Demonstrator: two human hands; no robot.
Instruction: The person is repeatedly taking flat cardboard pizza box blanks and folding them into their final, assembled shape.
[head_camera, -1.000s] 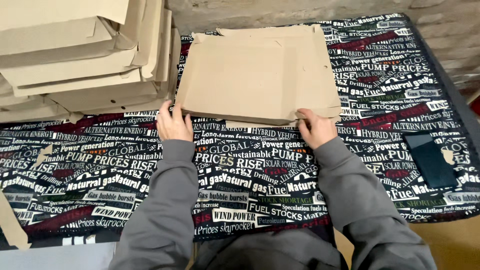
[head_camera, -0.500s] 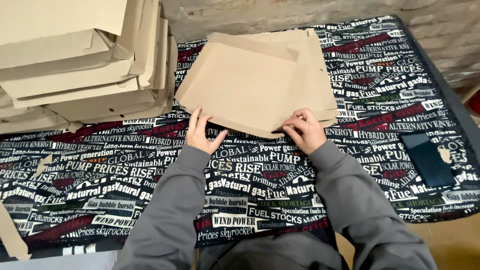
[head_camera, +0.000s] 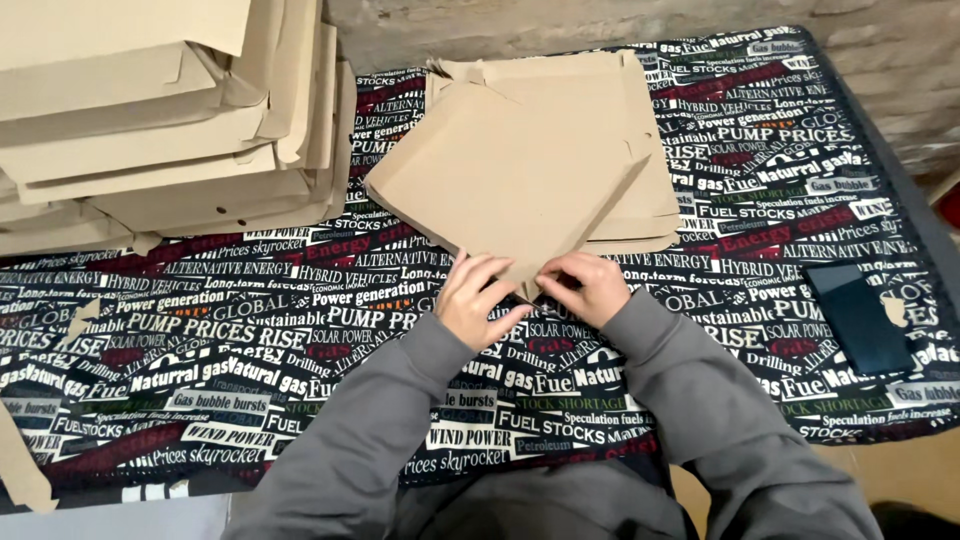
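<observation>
While the flat cardboard box blank (head_camera: 510, 185) lies turned cornerwise on top of the pile of blanks (head_camera: 650, 200) on the printed tablecloth (head_camera: 300, 330), you pinch its near corner with both hands. Your left hand (head_camera: 478, 298) and right hand (head_camera: 585, 285) almost meet there, fingers clamped on the cardboard. Folded boxes (head_camera: 170, 120) sit stacked far left; a dark phone (head_camera: 858, 318) lies well right.

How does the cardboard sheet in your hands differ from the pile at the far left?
The sheet is one flat blank turned cornerwise; the pile is many folded boxes stacked high. Both the left hand and the right hand pinch the sheet's near corner; nothing touches the pile. Both are plain brown cardboard on the printed cloth.
</observation>
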